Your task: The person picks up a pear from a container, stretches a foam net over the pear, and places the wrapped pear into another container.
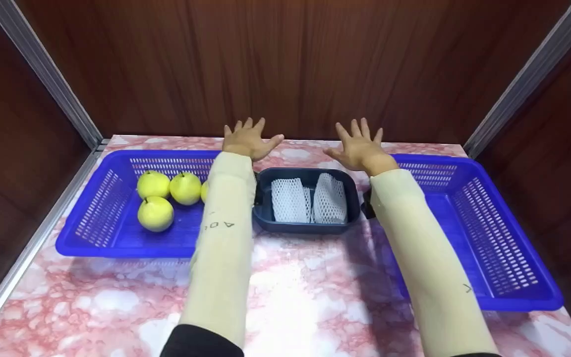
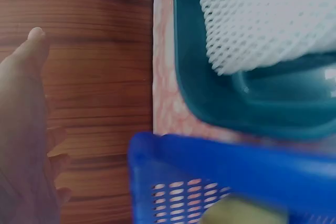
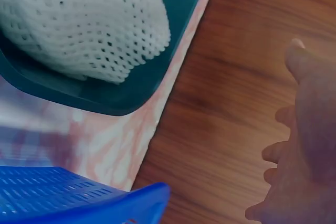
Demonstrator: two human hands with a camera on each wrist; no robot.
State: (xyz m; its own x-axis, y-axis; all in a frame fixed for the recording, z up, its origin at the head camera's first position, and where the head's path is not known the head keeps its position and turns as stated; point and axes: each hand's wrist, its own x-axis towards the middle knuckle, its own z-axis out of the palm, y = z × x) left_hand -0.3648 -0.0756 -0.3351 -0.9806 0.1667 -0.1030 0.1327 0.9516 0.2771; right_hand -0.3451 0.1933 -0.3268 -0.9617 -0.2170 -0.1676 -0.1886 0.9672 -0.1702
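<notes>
Between blue baskets (image 1: 127, 251), the dark tray (image 1: 305, 228) runs lengthwise left to right.

Illegible lettering (image 1: 228, 225) on both sleeves (image 1: 223, 287)

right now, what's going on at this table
A person stretches both hands toward the table's far edge, fingers spread. The left hand and right hand hold nothing. Between the forearms sits a dark tray with white foam nets in it. Yellow fruit lies in the left basket; another blue basket stands at the right.
</notes>
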